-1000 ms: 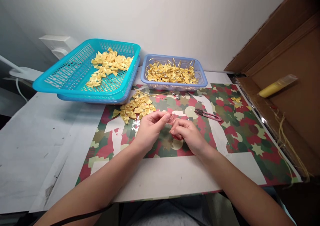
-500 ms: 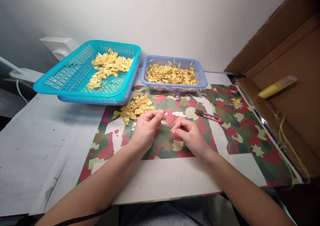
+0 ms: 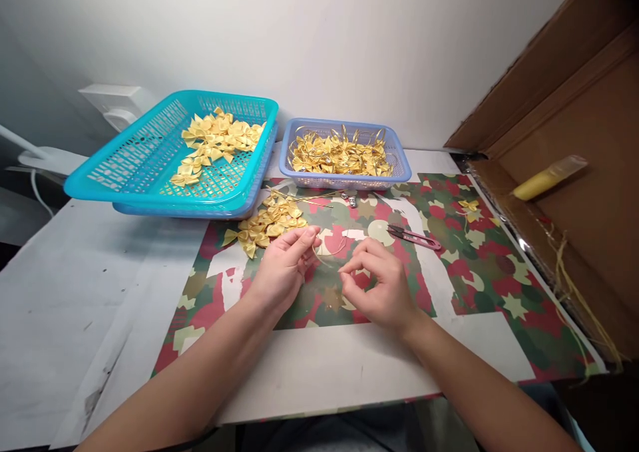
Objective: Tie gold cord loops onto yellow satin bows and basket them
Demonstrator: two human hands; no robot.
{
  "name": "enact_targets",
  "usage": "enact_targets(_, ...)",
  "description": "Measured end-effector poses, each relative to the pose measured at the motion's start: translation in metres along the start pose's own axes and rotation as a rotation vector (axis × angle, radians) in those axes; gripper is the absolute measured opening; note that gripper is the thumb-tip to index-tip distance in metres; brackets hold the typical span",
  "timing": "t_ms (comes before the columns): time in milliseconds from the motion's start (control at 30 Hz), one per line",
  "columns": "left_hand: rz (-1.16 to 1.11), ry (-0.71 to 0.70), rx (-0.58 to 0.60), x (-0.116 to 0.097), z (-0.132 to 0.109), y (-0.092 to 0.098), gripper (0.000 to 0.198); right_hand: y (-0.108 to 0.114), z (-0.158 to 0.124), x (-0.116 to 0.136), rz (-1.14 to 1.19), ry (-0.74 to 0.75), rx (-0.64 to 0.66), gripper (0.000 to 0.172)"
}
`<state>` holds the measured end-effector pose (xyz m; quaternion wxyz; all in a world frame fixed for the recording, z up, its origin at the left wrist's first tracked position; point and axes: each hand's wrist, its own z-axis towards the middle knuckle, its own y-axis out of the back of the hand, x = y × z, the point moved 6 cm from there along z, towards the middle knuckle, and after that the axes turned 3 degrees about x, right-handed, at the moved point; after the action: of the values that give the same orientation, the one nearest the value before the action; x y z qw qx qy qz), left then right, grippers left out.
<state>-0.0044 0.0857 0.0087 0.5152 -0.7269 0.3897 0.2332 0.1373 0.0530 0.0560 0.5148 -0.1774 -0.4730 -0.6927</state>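
Note:
My left hand point(image 3: 284, 265) is closed, thumb and fingertips pinching a thin gold cord point(image 3: 324, 260). The cord curves down from those fingers toward my right hand point(image 3: 377, 289), whose thumb and forefinger pinch together at its end. Another loop of it rises behind the hands. Just beyond my left hand lies a pile of yellow satin bows point(image 3: 274, 218). Pink-handled thread snips point(image 3: 414, 237) rest on the patterned sheet to the right of my right hand. Small silver bells point(image 3: 352, 200) and lengths of gold cord point(image 3: 314, 202) lie farther back.
At the back left, a turquoise basket point(image 3: 120, 196) holding bows is stacked on a blue one. A smaller blue basket point(image 3: 344, 184) contains bows with gold cord loops. A cardboard wall point(image 3: 564, 92) borders the right, with a yellow tube point(image 3: 549, 178) against it.
My hands have drawn slightly apart and lower in view. The left has turned a little, and the cord between them now hangs in a curve. The whole scene has shifted slightly down.

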Motion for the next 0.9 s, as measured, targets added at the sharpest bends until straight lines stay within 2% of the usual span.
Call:
enact_targets(200, -0.024, 0.027, 0.008, -0.002, -0.002, 0.000, 0.036, -0.001, -0.002, 0.000, 0.011, -0.015, 0.038, 0.015)
enact_targets(400, -0.075, 0.080, 0.013, 0.000, -0.005, -0.003, 0.030, -0.014, -0.005, -0.007, -0.011, -0.134, 0.138, 0.015)
enact_targets(533, -0.092, 0.078, 0.065, 0.004, -0.005, -0.006, 0.029, -0.021, -0.005, -0.010, -0.002, -0.191, 0.179, 0.013)
enact_targets(600, -0.087, 0.075, 0.094, 0.005, -0.006, -0.008, 0.029, -0.023, -0.006, -0.014, 0.052, -0.265, 0.196, 0.011)
enact_targets(667, -0.055, 0.071, 0.127, 0.003, -0.008, -0.010, 0.028, -0.027, -0.009, -0.023, 0.217, -0.434, 0.246, 0.011)
enact_targets(733, 0.026, 0.072, 0.223, -0.004, -0.014, -0.014, 0.024, -0.037, -0.016, -0.028, 0.512, -0.642, 0.358, 0.022)
enact_targets(833, 0.251, 0.135, 0.508, -0.011, -0.032, -0.026, 0.024, -0.049, -0.023, -0.018, 1.002, -0.794, 0.521, 0.043)
enact_targets(900, 0.458, 0.279, 0.686, -0.006, -0.047, -0.029, 0.018, -0.051, -0.023, -0.011, 1.207, -0.804, 0.550, 0.043)
